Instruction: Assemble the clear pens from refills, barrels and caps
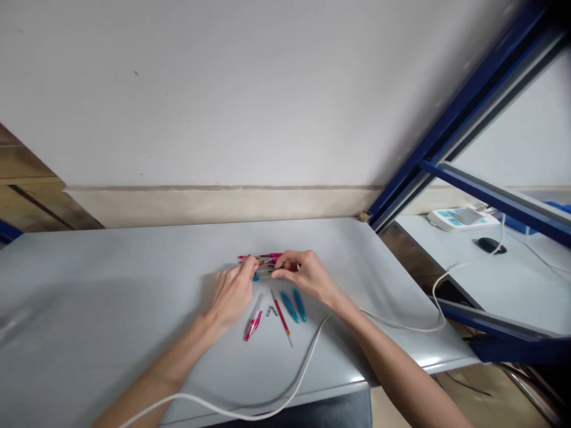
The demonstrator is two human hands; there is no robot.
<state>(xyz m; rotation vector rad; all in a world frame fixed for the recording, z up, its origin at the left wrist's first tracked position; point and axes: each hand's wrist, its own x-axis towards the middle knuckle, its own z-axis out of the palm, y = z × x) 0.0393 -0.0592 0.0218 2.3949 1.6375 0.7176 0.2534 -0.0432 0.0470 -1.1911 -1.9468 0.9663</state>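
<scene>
Both my hands meet over a small row of pens and pen parts (275,255) on the grey table. My left hand (234,288) has its fingers closed at the left end of a clear piece with a blue tip. On the right end, my right hand (303,271) pinches with thumb and forefinger; its exact hold is partly hidden. Nearer me lie a clear pen barrel with a pink clip (254,326), a red ink refill (282,317), small grey pieces (272,311) and two teal pen barrels (289,307).
A white cable (307,362) runs over the table's front part, under my right forearm. To the right, beyond a blue metal frame (499,193), a second table holds a black mouse (491,245) and a white device (464,218). A wall (232,205) stands behind the table.
</scene>
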